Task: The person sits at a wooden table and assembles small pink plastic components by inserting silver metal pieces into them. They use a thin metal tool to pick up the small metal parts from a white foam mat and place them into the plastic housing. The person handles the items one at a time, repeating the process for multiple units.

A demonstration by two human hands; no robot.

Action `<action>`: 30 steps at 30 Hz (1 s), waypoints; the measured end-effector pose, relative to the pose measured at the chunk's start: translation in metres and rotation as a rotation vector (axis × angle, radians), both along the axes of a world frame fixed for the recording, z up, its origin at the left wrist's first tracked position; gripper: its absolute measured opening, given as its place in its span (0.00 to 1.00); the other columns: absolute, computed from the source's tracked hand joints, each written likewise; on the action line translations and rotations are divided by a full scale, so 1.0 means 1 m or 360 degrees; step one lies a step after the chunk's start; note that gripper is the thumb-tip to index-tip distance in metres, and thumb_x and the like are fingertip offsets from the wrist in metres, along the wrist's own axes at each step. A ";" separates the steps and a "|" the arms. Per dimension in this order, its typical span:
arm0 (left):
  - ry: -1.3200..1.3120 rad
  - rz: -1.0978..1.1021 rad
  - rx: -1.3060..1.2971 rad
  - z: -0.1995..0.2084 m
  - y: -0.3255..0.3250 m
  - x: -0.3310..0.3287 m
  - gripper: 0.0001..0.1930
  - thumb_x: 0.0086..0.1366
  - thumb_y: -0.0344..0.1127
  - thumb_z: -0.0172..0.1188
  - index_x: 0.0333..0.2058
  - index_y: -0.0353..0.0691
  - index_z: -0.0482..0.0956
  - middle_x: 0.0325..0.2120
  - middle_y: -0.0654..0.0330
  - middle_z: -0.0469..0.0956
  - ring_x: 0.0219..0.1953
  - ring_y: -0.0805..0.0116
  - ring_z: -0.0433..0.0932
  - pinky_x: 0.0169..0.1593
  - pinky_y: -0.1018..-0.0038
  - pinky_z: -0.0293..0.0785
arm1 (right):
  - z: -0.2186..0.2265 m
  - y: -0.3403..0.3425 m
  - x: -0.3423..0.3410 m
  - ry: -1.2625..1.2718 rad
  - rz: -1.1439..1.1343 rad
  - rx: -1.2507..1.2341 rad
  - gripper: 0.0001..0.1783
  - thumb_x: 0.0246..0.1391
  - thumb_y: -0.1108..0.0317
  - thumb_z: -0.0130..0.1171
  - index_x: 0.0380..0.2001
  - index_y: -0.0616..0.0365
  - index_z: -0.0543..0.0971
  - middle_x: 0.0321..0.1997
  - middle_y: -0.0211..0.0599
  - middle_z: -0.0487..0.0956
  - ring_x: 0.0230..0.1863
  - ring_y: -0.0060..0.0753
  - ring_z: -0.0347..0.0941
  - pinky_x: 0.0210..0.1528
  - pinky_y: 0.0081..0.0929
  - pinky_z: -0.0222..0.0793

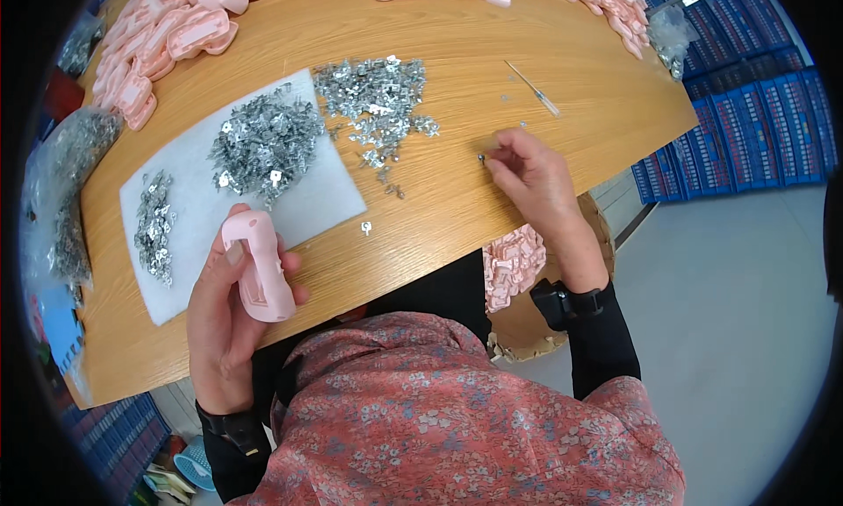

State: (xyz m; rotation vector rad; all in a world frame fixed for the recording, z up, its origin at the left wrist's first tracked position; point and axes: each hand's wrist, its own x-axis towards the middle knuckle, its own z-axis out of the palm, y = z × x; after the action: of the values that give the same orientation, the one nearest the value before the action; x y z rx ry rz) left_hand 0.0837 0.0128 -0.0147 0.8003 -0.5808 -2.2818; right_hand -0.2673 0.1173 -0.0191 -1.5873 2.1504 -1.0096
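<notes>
My left hand is wrapped round a pink plastic housing with a rectangular opening, held above the table's front edge. Over the table to the right, my right hand has thumb and forefinger brought together. A tiny dark metal piece shows at their tips; whether it is pinched or lies on the wood I cannot tell. Small silver metal clips lie in a big pile and a narrow pile on a white foam sheet. More clips spread beside the sheet, and a single clip lies near my left hand.
A thin screwdriver with a clear handle lies beyond my right hand. Pink housings are heaped along the table's far side. Below the front edge stands a carton of pink parts. Blue stacks stand at right, plastic bags at left.
</notes>
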 end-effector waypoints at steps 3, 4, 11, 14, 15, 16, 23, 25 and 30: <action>0.0046 -0.0065 0.0029 0.001 0.003 -0.001 0.26 0.70 0.42 0.56 0.63 0.51 0.61 0.42 0.47 0.78 0.41 0.52 0.82 0.39 0.52 0.85 | 0.005 -0.010 -0.002 0.0275 0.0175 0.0035 0.10 0.51 0.77 0.61 0.38 0.61 0.76 0.32 0.44 0.79 0.36 0.47 0.76 0.38 0.37 0.73; 0.0065 -0.0103 0.0039 0.001 0.004 0.001 0.26 0.70 0.43 0.56 0.63 0.52 0.60 0.43 0.45 0.78 0.43 0.50 0.82 0.40 0.50 0.85 | 0.008 -0.013 -0.004 0.0330 0.0231 0.0073 0.10 0.51 0.77 0.61 0.38 0.61 0.76 0.32 0.44 0.79 0.36 0.48 0.76 0.38 0.38 0.72; 0.0048 -0.0181 -0.0020 0.004 0.009 -0.007 0.29 0.69 0.42 0.57 0.64 0.41 0.60 0.42 0.47 0.78 0.42 0.54 0.83 0.43 0.51 0.85 | 0.017 -0.009 -0.014 0.0420 0.0385 0.0239 0.12 0.51 0.75 0.64 0.40 0.60 0.77 0.34 0.42 0.78 0.36 0.43 0.77 0.39 0.31 0.73; -0.0022 -0.0162 -0.0039 0.003 0.009 -0.010 0.31 0.69 0.43 0.58 0.65 0.39 0.59 0.41 0.48 0.78 0.41 0.56 0.83 0.40 0.52 0.86 | 0.025 0.009 0.000 0.0797 0.0539 0.0107 0.15 0.49 0.71 0.67 0.41 0.58 0.77 0.37 0.40 0.80 0.42 0.44 0.77 0.45 0.37 0.71; -0.0028 -0.0156 -0.0042 0.003 0.011 -0.010 0.30 0.69 0.43 0.58 0.64 0.38 0.59 0.41 0.48 0.78 0.41 0.56 0.83 0.40 0.53 0.86 | 0.029 0.017 0.009 0.0838 0.0556 0.0084 0.16 0.48 0.70 0.67 0.41 0.58 0.78 0.39 0.39 0.81 0.43 0.43 0.76 0.46 0.38 0.71; -0.0032 -0.0149 -0.0042 0.002 0.011 -0.009 0.30 0.69 0.42 0.58 0.64 0.38 0.60 0.41 0.48 0.78 0.41 0.56 0.83 0.40 0.53 0.86 | 0.033 0.024 0.022 0.0881 0.0574 0.0065 0.16 0.48 0.69 0.68 0.42 0.57 0.78 0.40 0.38 0.81 0.45 0.43 0.76 0.47 0.39 0.70; -0.0111 -0.0326 -0.0032 0.013 0.011 -0.021 0.23 0.71 0.37 0.55 0.62 0.36 0.66 0.37 0.53 0.80 0.40 0.63 0.83 0.44 0.62 0.84 | -0.004 0.068 0.055 0.0889 0.0766 -0.0301 0.17 0.40 0.73 0.71 0.36 0.56 0.79 0.40 0.33 0.81 0.44 0.38 0.75 0.44 0.38 0.70; -0.0166 -0.0396 -0.0019 0.012 0.014 -0.025 0.22 0.71 0.38 0.55 0.60 0.35 0.67 0.37 0.54 0.80 0.39 0.65 0.83 0.44 0.64 0.84 | -0.004 0.064 0.065 0.0542 0.0615 -0.0298 0.13 0.41 0.79 0.69 0.32 0.57 0.79 0.37 0.36 0.80 0.40 0.39 0.75 0.43 0.34 0.69; -0.0209 -0.0435 -0.0035 0.010 0.025 -0.040 0.22 0.64 0.29 0.64 0.56 0.35 0.71 0.39 0.56 0.81 0.40 0.69 0.82 0.44 0.70 0.83 | -0.002 0.026 0.101 -0.0503 0.0141 -0.0380 0.11 0.48 0.79 0.66 0.35 0.59 0.77 0.33 0.37 0.80 0.33 0.32 0.77 0.37 0.26 0.72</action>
State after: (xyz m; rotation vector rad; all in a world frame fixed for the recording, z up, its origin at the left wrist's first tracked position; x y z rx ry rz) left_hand 0.0434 0.0381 -0.0051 0.9127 -0.8175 -2.4760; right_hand -0.1664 0.1431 -0.0206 -1.4861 1.7882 -1.4237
